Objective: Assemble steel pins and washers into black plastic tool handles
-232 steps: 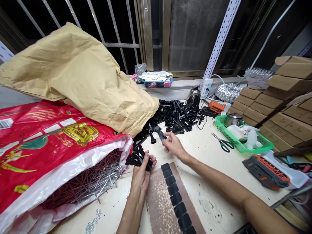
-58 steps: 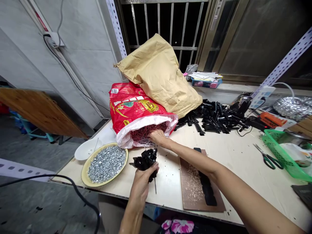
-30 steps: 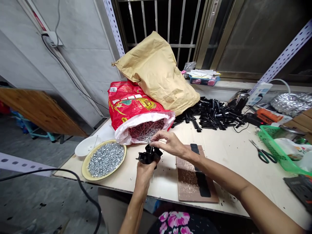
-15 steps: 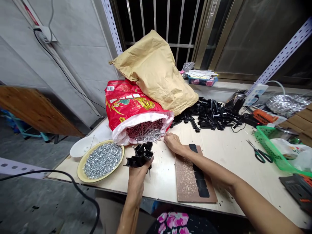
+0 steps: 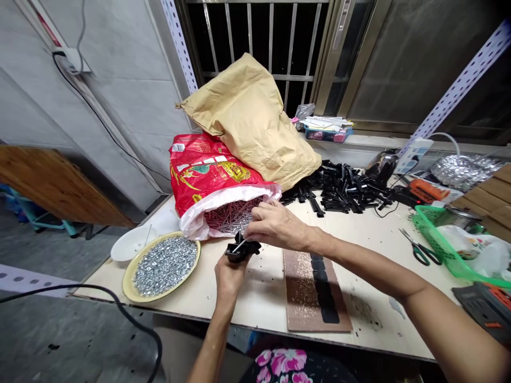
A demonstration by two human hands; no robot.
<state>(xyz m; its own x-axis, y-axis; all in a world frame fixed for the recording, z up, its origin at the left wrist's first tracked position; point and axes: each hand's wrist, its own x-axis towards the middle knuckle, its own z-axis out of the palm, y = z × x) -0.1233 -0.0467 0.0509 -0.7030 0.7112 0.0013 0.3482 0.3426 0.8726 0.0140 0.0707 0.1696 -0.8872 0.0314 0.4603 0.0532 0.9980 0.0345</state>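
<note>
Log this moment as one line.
left hand: holding black parts | right hand: at their top, beside a metal rod | near: open red bag, dish of small metal pieces

My left hand [image 5: 230, 274] and right hand [image 5: 275, 226] were bare, forearms [image 5: 371, 266] uncovered, dark cloth [image 5: 329, 371] worn over lap, large pink flowers [image 5: 288, 360] printed on it

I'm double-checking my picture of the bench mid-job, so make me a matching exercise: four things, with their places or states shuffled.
Things:
1. Left hand
2. Small metal pieces
3. Scissors
4. Tan sack

Places or states:
A. Lying beside the green basket
B. Lying partly over the red bag
C. Holding black parts
D. Heaped in the yellow-rimmed dish

Pairs: 1-C, 2-D, 3-A, 4-B
</note>
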